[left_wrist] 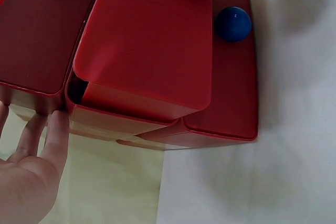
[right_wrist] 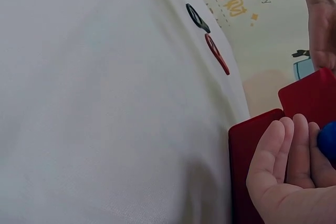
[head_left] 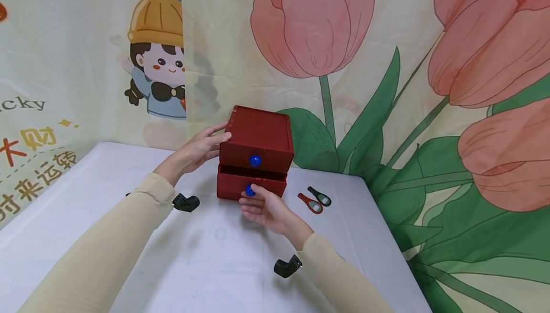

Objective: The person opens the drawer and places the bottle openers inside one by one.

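Observation:
A red cabinet (head_left: 259,129) with blue knobs stands on the table. The left wrist view shows its three drawers, with the middle drawer (left_wrist: 144,40) pulled partly out between the top drawer (left_wrist: 39,30) and bottom drawer (left_wrist: 233,87). My left hand (head_left: 198,149) rests its extended fingers against the cabinet's left side. At the front, my right hand (head_left: 269,211) pinches the middle drawer's blue knob (head_left: 250,190), thumb on top and fingers below. The top drawer's knob (head_left: 255,160) is untouched. In the head view, the bottom drawer is hidden behind the pulled-out one.
Right of the cabinet lie a red (head_left: 311,203) and a black (head_left: 320,196) slim-handled item with rounded ends and pale centres. A printed cloth (head_left: 309,26) hangs behind the white-covered table (head_left: 215,265). A black wrist mount (head_left: 288,266) hangs below the right sleeve.

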The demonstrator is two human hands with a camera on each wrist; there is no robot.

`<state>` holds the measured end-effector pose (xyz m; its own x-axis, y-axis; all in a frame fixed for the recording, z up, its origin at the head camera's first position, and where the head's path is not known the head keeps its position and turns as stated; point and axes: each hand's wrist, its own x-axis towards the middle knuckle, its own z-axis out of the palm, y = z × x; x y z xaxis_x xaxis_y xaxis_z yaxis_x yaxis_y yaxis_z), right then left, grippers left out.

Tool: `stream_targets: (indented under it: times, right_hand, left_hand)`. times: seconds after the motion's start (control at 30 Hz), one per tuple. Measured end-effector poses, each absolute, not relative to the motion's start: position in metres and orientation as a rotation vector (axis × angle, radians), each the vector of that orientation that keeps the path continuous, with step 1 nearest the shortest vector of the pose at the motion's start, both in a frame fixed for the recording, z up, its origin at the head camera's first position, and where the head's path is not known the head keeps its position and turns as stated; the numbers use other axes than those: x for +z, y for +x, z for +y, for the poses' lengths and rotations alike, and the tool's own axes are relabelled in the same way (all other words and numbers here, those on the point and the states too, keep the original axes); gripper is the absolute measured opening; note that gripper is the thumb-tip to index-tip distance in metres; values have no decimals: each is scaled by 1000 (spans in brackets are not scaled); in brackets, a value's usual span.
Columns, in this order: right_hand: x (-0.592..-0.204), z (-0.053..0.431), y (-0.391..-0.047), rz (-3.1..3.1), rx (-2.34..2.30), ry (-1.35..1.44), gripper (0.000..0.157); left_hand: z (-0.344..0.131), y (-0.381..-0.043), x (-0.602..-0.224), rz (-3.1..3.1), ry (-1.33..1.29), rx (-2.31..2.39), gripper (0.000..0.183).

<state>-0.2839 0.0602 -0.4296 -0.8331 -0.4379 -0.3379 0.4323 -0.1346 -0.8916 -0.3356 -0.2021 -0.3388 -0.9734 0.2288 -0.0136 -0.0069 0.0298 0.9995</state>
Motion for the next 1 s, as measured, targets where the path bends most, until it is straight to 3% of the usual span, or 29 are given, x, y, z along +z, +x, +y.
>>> stream_targets:
  times: [1.0]
  right_hand:
    - [-431, 67, -255, 1574, -1971, -29, 55]
  left_hand:
    - [-201, -335, -338, 2151, 235, 2042, 81]
